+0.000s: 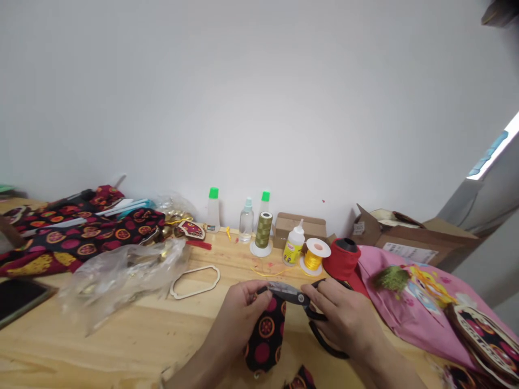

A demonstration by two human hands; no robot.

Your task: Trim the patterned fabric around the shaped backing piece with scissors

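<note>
Black-handled scissors [302, 298] are in my right hand [344, 316], its fingers wrapped round the handles. The blades point left and lie across the top edge of a piece of dark patterned fabric [265, 332]. My left hand [242, 312] pinches that fabric at its upper left, close to the blade tips. The fabric hangs down, black with red and orange round motifs. Below it, at the bottom edge of the view, lies another scrap of similar fabric [300, 379]. Whether the blades are parted is hard to make out.
Behind my hands stand a green thread cone [264, 231], a glue bottle [293, 246], a yellow cord spool [313, 256] and a red thread cone [343, 262]. Left are a wooden frame [214, 274], a plastic bag [121, 275] and patterned cloth [81, 235]. A pink bag [389, 302] lies right.
</note>
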